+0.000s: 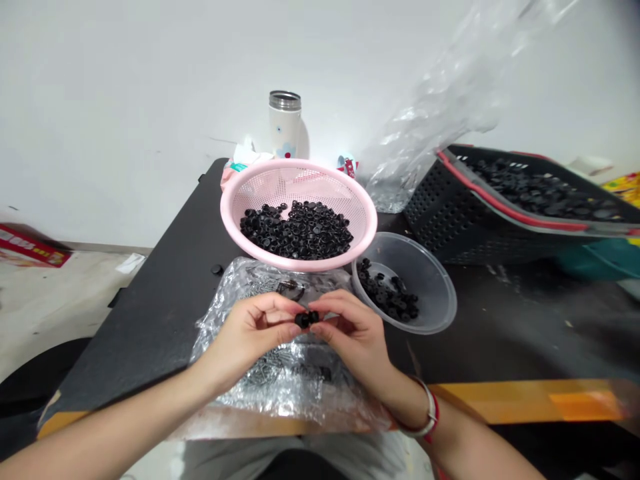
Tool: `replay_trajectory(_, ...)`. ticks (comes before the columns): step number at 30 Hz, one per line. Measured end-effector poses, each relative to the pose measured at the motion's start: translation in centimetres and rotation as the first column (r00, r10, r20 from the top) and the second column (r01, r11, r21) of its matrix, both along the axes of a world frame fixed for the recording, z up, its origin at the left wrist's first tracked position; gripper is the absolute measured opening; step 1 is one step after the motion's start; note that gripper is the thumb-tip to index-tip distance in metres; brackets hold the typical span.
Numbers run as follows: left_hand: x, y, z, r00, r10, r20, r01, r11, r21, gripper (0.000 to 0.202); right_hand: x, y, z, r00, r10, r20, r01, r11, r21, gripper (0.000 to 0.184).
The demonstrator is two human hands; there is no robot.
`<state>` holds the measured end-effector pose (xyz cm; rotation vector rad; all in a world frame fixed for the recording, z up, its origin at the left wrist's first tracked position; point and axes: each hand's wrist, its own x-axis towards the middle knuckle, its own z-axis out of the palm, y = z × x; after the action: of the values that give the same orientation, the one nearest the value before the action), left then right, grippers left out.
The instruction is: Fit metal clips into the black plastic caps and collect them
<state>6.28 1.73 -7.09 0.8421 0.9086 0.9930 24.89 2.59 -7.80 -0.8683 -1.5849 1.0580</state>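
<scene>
My left hand [267,322] pinches a small round black part [302,320] between thumb and fingers. Against it, my right hand [353,327] pinches a second small black part [313,317]; the two parts meet or nearly meet, I cannot tell which. Both hands hover over a clear plastic bag [235,283] with many small metal screws or pins showing through. Just beyond stands a pink mesh basket [233,213] heaped with small black round parts [300,230]. To the right of it, a clear plastic bowl [435,293] holds more black parts [387,290].
A dark basket with a red rim [440,213], full of black pieces, stands at the right. Behind it rises a clear plastic sheet [425,113]. A white tumbler [285,127] stands by the wall. One loose black piece [217,269] lies on the dark table [165,293].
</scene>
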Motion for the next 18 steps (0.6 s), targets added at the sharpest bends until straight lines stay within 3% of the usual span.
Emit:
replay_trajectory(10, -0.33, 0.1, -0.48, 0.992, -0.029, 0.119, 0.039, 0.996, -0.086, 0.022, 0.01, -0.1, 0.03, 1.0, 0.02, 0.007, -0.02, 0.998, 0.055, 0.02)
replay_trajectory(18, -0.37, 0.05, -0.52, 0.997, -0.054, 0.061, 0.062, 0.989, -0.131, 0.025, -0.12, -0.2, 0.38, 0.999, 0.029, 0.028, -0.03, 0.999, 0.03, 0.009)
